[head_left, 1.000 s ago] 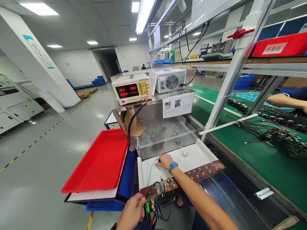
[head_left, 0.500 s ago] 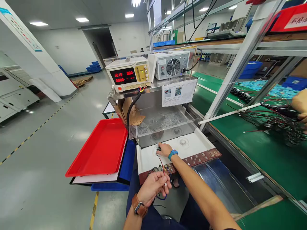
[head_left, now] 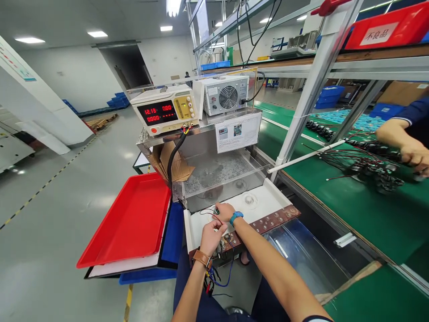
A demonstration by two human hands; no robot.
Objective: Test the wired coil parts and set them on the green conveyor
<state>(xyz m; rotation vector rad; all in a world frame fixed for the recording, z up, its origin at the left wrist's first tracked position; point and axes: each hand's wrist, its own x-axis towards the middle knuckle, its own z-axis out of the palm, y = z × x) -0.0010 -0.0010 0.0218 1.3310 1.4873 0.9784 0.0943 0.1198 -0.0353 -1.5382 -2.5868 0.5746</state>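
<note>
My right hand (head_left: 224,212), with a blue watch at the wrist, rests on a white tray (head_left: 268,201) and is closed on a small dark part with thin wires. My left hand (head_left: 211,235), brown strap at the wrist, is raised just in front of it, fingers curled around those red and black wires. Both hands sit above a brown terminal strip (head_left: 268,221) at the tray's front edge, where coloured clip leads (head_left: 214,277) hang down. Behind the tray stands a clear water tank (head_left: 224,176).
A power supply (head_left: 164,112) with a red display and a grey fan unit (head_left: 224,94) sit on the metal shelf. A red tray (head_left: 129,221) lies at left on blue bins. At right, another person's arm (head_left: 402,138) works among black wired parts (head_left: 372,167) on the green belt.
My left hand rose from below the terminal strip up to the tray, meeting the right hand at the wires. The view shifted left; the other person's arm came further into view.
</note>
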